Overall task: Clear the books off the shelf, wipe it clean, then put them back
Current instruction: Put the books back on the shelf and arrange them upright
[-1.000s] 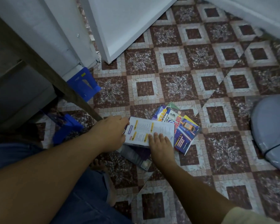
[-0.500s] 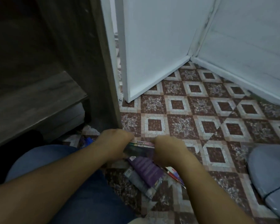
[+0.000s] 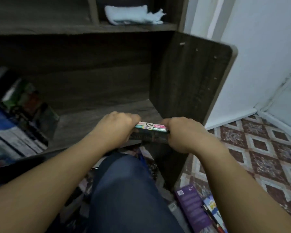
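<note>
A small stack of books (image 3: 150, 130), spines toward me and the top one marked SPM, is held level at the front right of the dark wooden shelf board (image 3: 94, 121). My left hand (image 3: 118, 125) grips its left end and my right hand (image 3: 181, 133) grips its right end. Several books (image 3: 17, 125) stand leaning at the shelf's left end. A purple book (image 3: 191, 209) and other books lie on the patterned floor at the lower right.
A white cloth (image 3: 133, 15) lies in the compartment above. The shelf unit's side panel (image 3: 191, 84) stands just right of my hands, next to a white wall (image 3: 259, 56). My knee in blue jeans (image 3: 124, 190) is below the shelf edge.
Both hands picked the books up from the floor and carried them up and left to the shelf. The view swung from the tiled floor to the shelf unit.
</note>
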`<action>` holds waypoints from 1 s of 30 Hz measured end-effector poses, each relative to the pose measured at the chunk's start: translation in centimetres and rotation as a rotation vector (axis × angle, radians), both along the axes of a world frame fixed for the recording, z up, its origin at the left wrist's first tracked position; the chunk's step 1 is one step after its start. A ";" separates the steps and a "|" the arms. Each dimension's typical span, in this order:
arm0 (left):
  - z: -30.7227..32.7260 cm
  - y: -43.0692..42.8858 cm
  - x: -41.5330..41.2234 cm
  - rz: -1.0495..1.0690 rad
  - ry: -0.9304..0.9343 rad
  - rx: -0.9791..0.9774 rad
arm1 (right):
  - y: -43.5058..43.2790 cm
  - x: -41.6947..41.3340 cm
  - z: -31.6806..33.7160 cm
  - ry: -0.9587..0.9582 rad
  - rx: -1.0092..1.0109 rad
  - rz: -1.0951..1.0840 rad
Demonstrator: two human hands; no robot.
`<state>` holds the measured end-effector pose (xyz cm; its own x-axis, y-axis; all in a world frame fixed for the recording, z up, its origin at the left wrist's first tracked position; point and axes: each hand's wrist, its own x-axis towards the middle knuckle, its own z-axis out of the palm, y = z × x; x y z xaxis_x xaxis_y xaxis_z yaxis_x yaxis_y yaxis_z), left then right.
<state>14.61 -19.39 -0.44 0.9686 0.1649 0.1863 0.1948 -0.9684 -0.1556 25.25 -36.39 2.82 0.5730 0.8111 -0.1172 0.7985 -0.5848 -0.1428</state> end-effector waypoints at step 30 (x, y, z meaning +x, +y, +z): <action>-13.7 21.8 -9.3 0.508 0.350 -0.352 | 28.0 -2.2 -16.1 -0.102 -0.256 0.445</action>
